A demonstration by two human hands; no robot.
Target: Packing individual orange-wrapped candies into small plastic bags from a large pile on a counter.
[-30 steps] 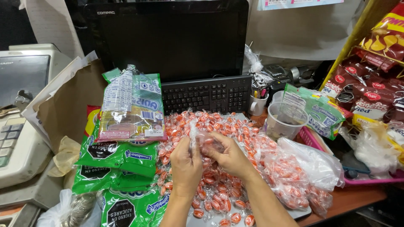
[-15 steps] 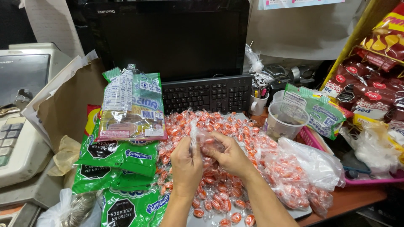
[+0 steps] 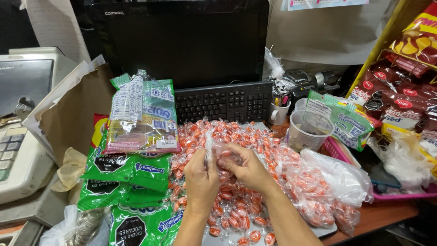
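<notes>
Left hand: the left hand [image 3: 200,175] is raised over the sweets, fingers pinched on the left edge of a small clear plastic bag [image 3: 217,150] with a few red sweets inside.
Right hand: the right hand [image 3: 248,167] meets it from the other side, fingertips closed on the same small bag; the two hands are together, touching at the bag.
Small bag: held just above the heap, near the middle of the desk, in front of the keyboard.
Heap: a wide spread of red-and-white wrapped sweets [image 3: 255,146] covers the desk under both hands.
Left side: green candy packets [image 3: 129,166] lie stacked, with a clear printed packet [image 3: 141,114] on top.
Right side: a clear plastic bag filled with the same sweets [image 3: 327,187] lies just beside the heap; a clear plastic cup [image 3: 307,130] stands behind it.
Behind: a black keyboard [image 3: 223,101] sits below a dark monitor [image 3: 186,41].
Far left: a beige cash register [image 3: 18,155].
</notes>
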